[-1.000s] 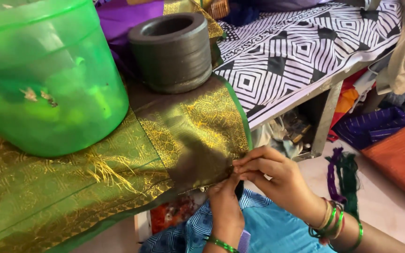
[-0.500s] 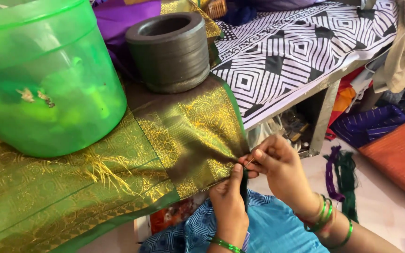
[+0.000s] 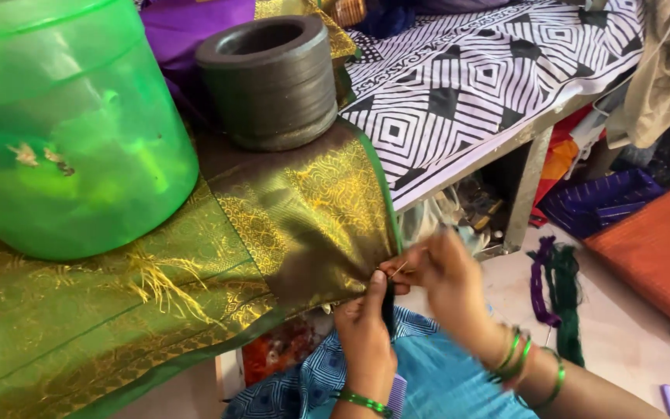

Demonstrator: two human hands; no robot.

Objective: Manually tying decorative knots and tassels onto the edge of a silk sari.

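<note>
A gold and green silk cloth (image 3: 195, 256) with a brown band lies over the table and hangs off its near edge. My left hand (image 3: 366, 330) pinches the cloth's lower corner from below. My right hand (image 3: 447, 283), blurred with motion, holds a thin needle (image 3: 398, 269) at that same corner, fingertips touching the left hand's. Green bangles circle both wrists.
A large green plastic tub (image 3: 63, 132) and a heavy grey ring-shaped weight (image 3: 269, 77) sit on the cloth. A black-and-white patterned sheet (image 3: 490, 70) covers the bench behind. Purple, green and orange fabrics (image 3: 645, 240) lie on the floor at right.
Both hands have shifted right and slightly up along the cloth's corner. The right hand now pulls away to the right with the needle.
</note>
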